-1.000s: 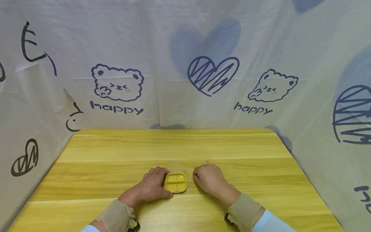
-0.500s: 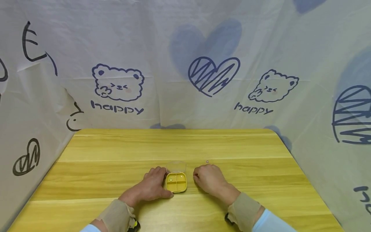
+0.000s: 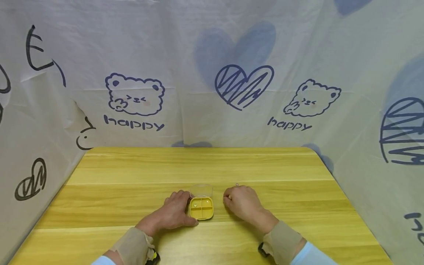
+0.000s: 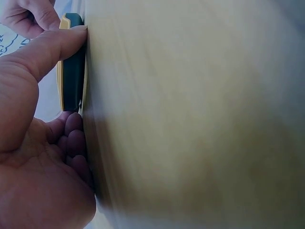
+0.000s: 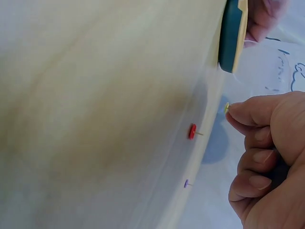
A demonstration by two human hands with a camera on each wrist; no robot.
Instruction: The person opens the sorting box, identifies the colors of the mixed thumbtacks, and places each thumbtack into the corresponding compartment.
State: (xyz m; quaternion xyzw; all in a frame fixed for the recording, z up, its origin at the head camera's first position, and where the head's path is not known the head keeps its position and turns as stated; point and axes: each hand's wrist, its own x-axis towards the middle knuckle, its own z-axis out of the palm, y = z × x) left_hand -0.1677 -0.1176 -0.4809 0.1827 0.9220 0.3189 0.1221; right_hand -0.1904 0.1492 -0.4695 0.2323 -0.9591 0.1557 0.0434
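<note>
A small pill box (image 3: 201, 208) with a yellow, divided inside lies on the table, its clear lid (image 3: 201, 190) folded back. My left hand (image 3: 173, 211) holds it between the thumb at its front edge and the fingers on its left side. In the left wrist view the box's outer wall (image 4: 72, 81) looks dark green. One tiny piece (image 3: 195, 205) sits in the back left compartment. To the right of the box, my right hand (image 3: 243, 201) pinches a tiny yellow stud earring (image 5: 227, 108) between thumb and forefinger, held above the table.
In the right wrist view a red stud (image 5: 192, 131) and a purple stud (image 5: 186, 183) lie on the table with their pins up. The wooden table (image 3: 132, 165) is bounded by a patterned cloth (image 3: 188, 110) at the back and sides.
My right hand has shifted slightly to the right and away from me, and the yellow piece at its fingertips now shows better. The left hand and pill box have stayed put.
</note>
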